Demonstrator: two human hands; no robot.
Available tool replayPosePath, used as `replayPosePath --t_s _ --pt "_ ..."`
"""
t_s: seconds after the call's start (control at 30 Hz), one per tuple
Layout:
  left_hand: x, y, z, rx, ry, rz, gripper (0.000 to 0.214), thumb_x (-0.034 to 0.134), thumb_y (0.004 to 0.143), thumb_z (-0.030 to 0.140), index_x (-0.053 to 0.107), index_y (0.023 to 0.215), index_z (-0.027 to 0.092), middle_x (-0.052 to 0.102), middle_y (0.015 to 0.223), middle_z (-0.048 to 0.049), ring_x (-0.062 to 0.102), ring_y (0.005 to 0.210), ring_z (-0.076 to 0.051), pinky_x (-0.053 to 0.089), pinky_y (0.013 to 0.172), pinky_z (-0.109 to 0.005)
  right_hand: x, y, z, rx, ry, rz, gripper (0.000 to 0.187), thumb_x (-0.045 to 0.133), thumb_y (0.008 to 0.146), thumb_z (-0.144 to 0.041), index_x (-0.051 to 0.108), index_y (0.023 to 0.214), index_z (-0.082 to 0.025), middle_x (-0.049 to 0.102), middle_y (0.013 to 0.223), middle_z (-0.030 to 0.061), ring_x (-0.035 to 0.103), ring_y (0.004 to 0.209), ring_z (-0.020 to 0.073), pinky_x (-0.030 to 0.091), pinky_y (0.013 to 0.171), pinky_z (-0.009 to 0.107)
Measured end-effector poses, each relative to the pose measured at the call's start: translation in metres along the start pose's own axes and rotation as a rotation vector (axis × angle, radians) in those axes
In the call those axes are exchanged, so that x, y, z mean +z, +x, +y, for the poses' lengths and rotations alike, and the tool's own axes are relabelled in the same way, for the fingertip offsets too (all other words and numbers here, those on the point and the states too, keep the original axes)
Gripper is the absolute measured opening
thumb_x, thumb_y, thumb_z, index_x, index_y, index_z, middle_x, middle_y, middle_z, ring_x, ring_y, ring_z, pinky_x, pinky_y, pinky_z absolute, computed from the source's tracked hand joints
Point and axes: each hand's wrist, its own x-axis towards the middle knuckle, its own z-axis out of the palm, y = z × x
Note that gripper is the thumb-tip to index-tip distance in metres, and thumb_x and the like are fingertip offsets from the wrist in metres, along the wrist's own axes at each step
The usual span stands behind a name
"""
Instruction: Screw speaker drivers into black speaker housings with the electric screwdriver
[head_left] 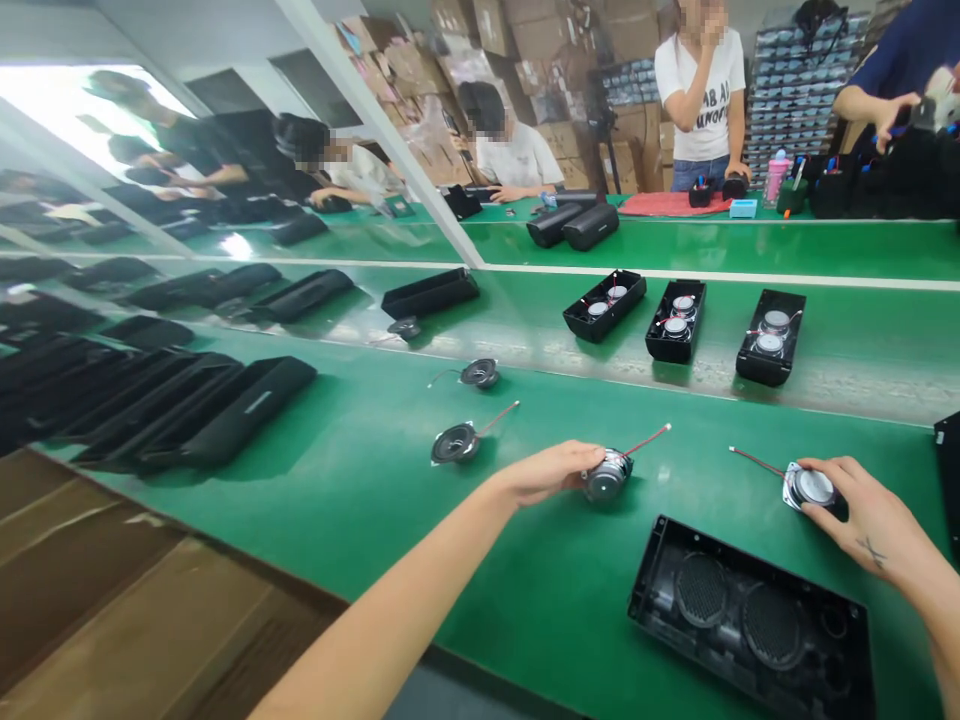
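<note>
My left hand is closed on a small round speaker driver with a red wire, resting on the green bench. My right hand grips a second speaker driver whose red wire trails left. In front of both hands lies an open black speaker housing with two round grilles inside. Two more loose speaker drivers lie further left on the bench.
Three black housings fitted with drivers sit on the belt beyond. A row of black housing shells lies at left beside brown cardboard. Other people work at the far bench among boxes.
</note>
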Motion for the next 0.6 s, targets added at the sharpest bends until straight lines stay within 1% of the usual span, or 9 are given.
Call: replayPosePath --t_s 0.07,0.13,0.2,0.27,0.33,0.4,0.5,0.57,0.6 --pt "0.006 0.004 0.002 -0.037 0.015 -0.057 0.047 0.055 0.105 0.058 0.07 0.109 0.014 0.073 0.097 -0.0055 0.071 0.082 -0.017 0.062 0.074 -0.034 -0.003 -0.001 -0.003 0.006 -0.011 0.0 0.048 0.049 0.09 -0.053 0.069 0.128 -0.032 0.068 0.12 0.0044 0.066 0.087 0.0222 0.049 0.069 0.036" --pt "0.007 0.01 0.005 -0.064 0.057 -0.049 0.043 0.057 0.105 0.055 0.07 0.108 0.014 0.072 0.096 -0.0046 0.069 0.079 -0.016 0.061 0.071 -0.032 -0.006 -0.001 -0.005 0.018 -0.013 0.008 0.048 0.051 0.089 -0.054 0.069 0.127 -0.031 0.069 0.12 0.005 0.066 0.084 0.0231 0.047 0.067 0.037" --pt "0.006 0.018 0.009 -0.079 0.129 0.035 0.04 0.059 0.104 0.052 0.069 0.112 0.014 0.072 0.103 -0.0057 0.07 0.086 -0.018 0.061 0.078 -0.035 -0.007 0.0 -0.006 0.027 -0.002 0.024 0.048 0.052 0.088 -0.055 0.068 0.126 -0.03 0.069 0.119 0.0066 0.066 0.087 0.026 0.048 0.07 0.039" --pt "0.007 0.024 0.015 -0.088 0.232 0.174 0.036 0.061 0.104 0.049 0.069 0.114 0.015 0.071 0.114 -0.0073 0.07 0.1 -0.022 0.06 0.09 -0.042 -0.008 0.001 -0.005 0.033 0.031 0.051 0.048 0.053 0.087 -0.056 0.066 0.124 -0.028 0.069 0.119 0.0084 0.068 0.093 0.029 0.051 0.076 0.043" --pt "0.013 0.025 0.022 -0.091 0.344 0.306 0.032 0.062 0.103 0.046 0.069 0.112 0.016 0.07 0.119 -0.0082 0.067 0.112 -0.024 0.055 0.102 -0.048 -0.01 0.002 -0.005 0.043 0.081 0.088 0.047 0.054 0.086 -0.054 0.064 0.122 -0.025 0.069 0.122 0.0099 0.069 0.096 0.0296 0.054 0.082 0.045" --pt "0.024 0.018 0.028 -0.085 0.437 0.388 0.03 0.06 0.104 0.044 0.07 0.11 0.017 0.07 0.118 -0.0084 0.064 0.118 -0.025 0.05 0.108 -0.051 -0.015 0.002 -0.006 0.064 0.128 0.115 0.047 0.055 0.085 -0.054 0.061 0.122 -0.024 0.07 0.122 0.0103 0.071 0.093 0.0279 0.057 0.079 0.044" --pt "0.045 0.002 0.035 -0.078 0.533 0.449 0.032 0.061 0.099 0.045 0.07 0.119 0.02 0.069 0.12 -0.0095 0.063 0.119 -0.03 0.051 0.106 -0.053 -0.027 -0.003 -0.015 0.158 0.341 0.084 0.051 0.063 0.086 -0.056 0.059 0.128 -0.027 0.07 0.121 0.0094 0.071 0.091 0.0261 0.058 0.062 0.035" --pt "0.055 -0.008 0.036 -0.077 0.574 0.487 0.037 0.063 0.093 0.041 0.069 0.123 0.021 0.067 0.123 -0.0119 0.061 0.12 -0.035 0.053 0.103 -0.055 -0.037 -0.009 -0.026 0.183 0.586 0.064 0.054 0.072 0.086 -0.055 0.058 0.131 -0.029 0.066 0.127 0.0101 0.07 0.091 0.0243 0.055 0.052 0.028" --pt "0.059 -0.012 0.035 -0.074 0.586 0.505 0.037 0.063 0.09 0.039 0.069 0.121 0.02 0.067 0.122 -0.0132 0.061 0.121 -0.036 0.053 0.103 -0.056 -0.043 -0.012 -0.032 0.167 0.708 0.066 0.055 0.077 0.085 -0.053 0.059 0.13 -0.029 0.064 0.128 0.0105 0.069 0.089 0.0224 0.054 0.049 0.026"
